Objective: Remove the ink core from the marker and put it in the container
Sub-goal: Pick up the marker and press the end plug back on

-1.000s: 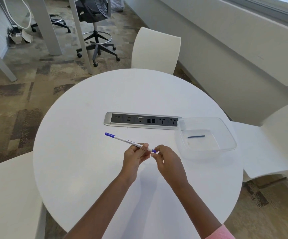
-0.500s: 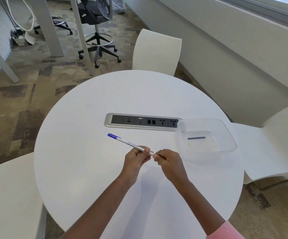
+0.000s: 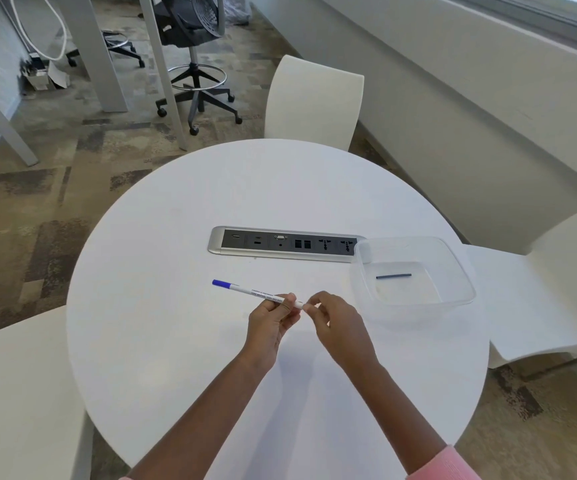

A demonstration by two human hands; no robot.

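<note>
A white marker with a blue cap at its far left end hovers above the round white table. My left hand grips the barrel near its right end. My right hand pinches the very tip of that right end between thumb and forefinger. What lies under those fingertips is hidden. A clear plastic container stands to the right of my hands, and one dark blue ink core lies on its bottom.
A silver and black power socket strip is set into the table behind the marker, and the container's left corner overlaps its right end. White chairs stand at the far side, the right and the near left.
The small blue piece seen at the marker's right end a second ago no longer shows; my right fingertips now cover that end. Both hands stayed in nearly the same place.
</note>
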